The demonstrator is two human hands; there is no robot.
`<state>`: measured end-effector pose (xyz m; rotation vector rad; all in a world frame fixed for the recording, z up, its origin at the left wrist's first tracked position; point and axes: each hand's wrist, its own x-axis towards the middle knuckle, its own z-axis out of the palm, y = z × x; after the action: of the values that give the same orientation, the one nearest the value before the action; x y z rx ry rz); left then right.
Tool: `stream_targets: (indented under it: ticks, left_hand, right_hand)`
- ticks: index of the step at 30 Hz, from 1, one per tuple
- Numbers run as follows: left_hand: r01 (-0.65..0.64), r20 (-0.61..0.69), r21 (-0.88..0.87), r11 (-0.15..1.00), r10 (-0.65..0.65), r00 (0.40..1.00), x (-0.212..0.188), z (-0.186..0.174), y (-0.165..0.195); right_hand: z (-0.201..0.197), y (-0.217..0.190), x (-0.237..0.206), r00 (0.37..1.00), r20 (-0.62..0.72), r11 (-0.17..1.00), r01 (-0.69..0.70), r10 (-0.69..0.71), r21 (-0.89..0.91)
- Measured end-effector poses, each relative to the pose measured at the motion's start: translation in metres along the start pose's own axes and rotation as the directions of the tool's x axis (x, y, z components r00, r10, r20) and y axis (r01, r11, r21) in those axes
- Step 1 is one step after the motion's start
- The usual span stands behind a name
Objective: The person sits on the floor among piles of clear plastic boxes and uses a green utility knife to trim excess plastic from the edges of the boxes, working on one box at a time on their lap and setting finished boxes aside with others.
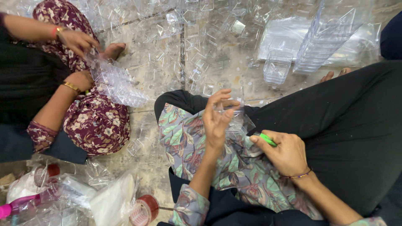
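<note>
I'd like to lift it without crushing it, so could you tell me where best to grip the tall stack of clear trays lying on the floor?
Probably grip the stack of clear trays across its two long sides near the middle, coming from above. It lies tilted on a plastic sheet, the nested rims form firmer edges there, and the thin open end looks easy to crush.

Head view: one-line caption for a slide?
Left hand lifts a clear plastic box; right hand grips a green tool.
</note>
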<state>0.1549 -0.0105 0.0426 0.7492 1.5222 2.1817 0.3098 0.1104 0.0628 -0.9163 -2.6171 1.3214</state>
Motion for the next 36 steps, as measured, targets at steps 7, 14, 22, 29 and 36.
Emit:
stream_targets:
  ticks: [7, 14, 22, 29, 36]
  left_hand:
    - [-0.050, 0.010, 0.165, 0.985, 0.049, 0.999, 0.027, -0.014, -0.003]
    - [0.053, -0.081, -0.015, 0.998, -0.054, 0.995, 0.036, -0.026, 0.007]
    - [0.132, -0.059, 0.158, 0.978, -0.124, 0.990, 0.012, -0.057, 0.016]
    - [0.191, 0.135, 0.380, 0.905, -0.258, 0.956, 0.002, -0.086, 0.037]
    - [-0.066, 0.396, 0.673, 0.737, -0.284, 0.873, -0.008, -0.053, 0.052]
  right_hand:
    - [-0.010, 0.008, 0.005, 0.999, -0.048, 0.999, -0.012, 0.014, 0.047]
    - [-0.012, -0.005, 0.021, 0.999, -0.014, 0.990, -0.037, 0.039, 0.135]
    - [0.037, 0.027, 0.040, 0.989, 0.074, 0.990, 0.124, -0.129, 0.065]
    - [0.014, 0.059, 0.042, 0.979, 0.154, 0.692, -0.203, 0.133, 0.693]
    - [-0.008, 0.016, 0.029, 0.945, -0.012, 0.896, 0.314, -0.327, 0.314]
